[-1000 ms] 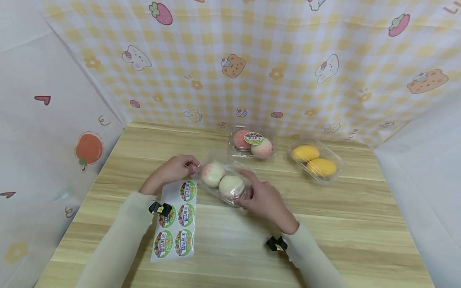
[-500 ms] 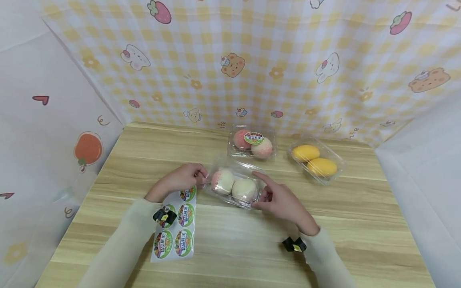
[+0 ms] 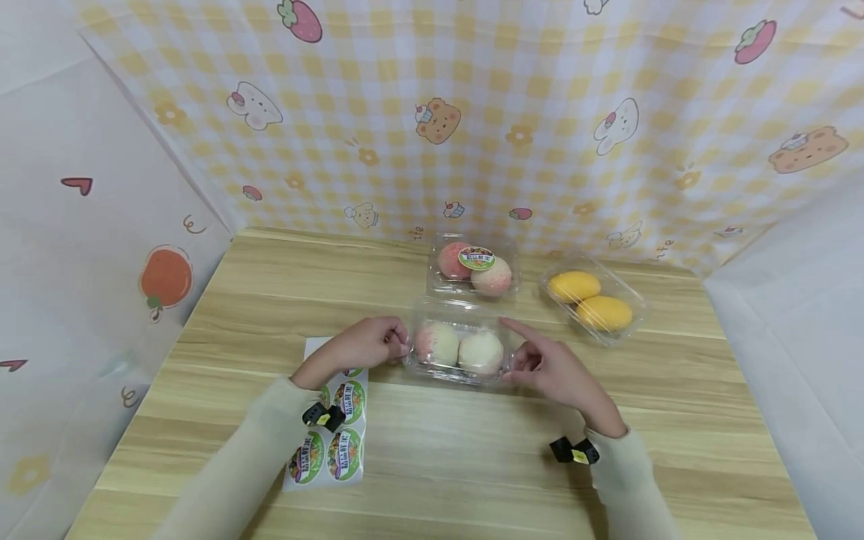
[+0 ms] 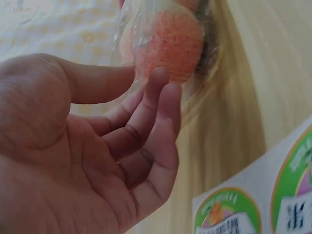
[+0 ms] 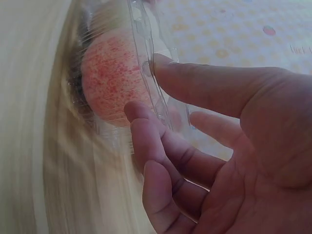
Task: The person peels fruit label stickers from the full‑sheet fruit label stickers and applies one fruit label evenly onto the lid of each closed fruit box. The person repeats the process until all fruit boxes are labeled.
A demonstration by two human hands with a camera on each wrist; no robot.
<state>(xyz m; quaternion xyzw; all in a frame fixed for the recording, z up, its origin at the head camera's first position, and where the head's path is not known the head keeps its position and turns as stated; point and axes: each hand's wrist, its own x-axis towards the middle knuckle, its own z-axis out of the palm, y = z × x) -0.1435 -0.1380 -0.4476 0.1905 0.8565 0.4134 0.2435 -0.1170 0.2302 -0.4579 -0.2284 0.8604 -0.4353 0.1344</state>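
Observation:
A clear plastic clamshell box (image 3: 459, 310) with two pale, pink-blushed peaches (image 3: 436, 346) inside lies mid-table, its long side facing me. My left hand (image 3: 370, 343) pinches the box's left end between thumb and fingertips. At the opposite end, my right hand (image 3: 559, 371) grips the box; its index finger reaches along the far corner. In the right wrist view the thumb presses the box's rim (image 5: 146, 68), with curled fingers on the other side, near a speckled peach (image 5: 109, 75). The left wrist view shows fingertips at the plastic beside another peach (image 4: 178, 44).
A sheet of round fruit stickers (image 3: 315, 346) lies partly under my left forearm. Behind stands a clear box with two peaches and a label (image 3: 477, 258). Two yellow mangoes (image 3: 603, 313) sit in another clear box at the right. A checked curtain (image 3: 378, 135) hangs behind the table.
Both hands have moved the peach box rightward and slightly toward me, turning it from slanted to nearly straight. The labelled box, mango box and sticker sheet have stayed put.

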